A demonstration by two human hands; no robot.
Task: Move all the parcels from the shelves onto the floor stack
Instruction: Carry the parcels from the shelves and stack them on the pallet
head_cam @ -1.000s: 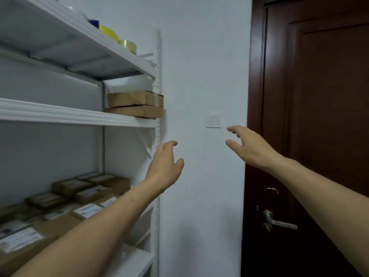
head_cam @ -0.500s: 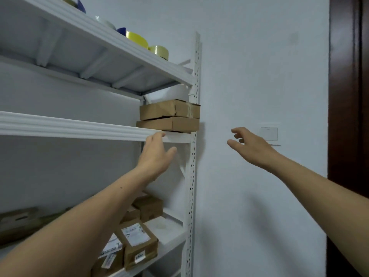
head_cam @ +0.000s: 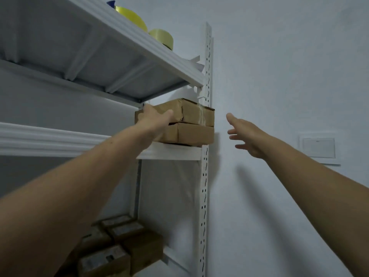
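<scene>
white wall point(head_cam: 279, 76) behind. two stacked parcels point(head_cam: 190, 134) on middle shelf point(head_cam: 171, 153), frame centre. left hand point(head_cam: 154, 120) flat against top parcel point(head_cam: 191, 111), grip released. right hand point(head_cam: 246, 134) spread right of post point(head_cam: 205, 176), grip released.

Two yellow tape rolls point(head_cam: 161, 38) up high; white switch plate point(head_cam: 318, 147) on pale wall point(head_cam: 279, 56)

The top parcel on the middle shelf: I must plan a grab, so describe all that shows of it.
The top parcel is a flat brown cardboard box, closed, with a dark seam down its front and clear tape near its right end. It lies flat on a second parcel at the right end of the middle shelf, by the white upright. The left hand covers its left end, fingers fairly straight; the right hand is apart from it.
</scene>
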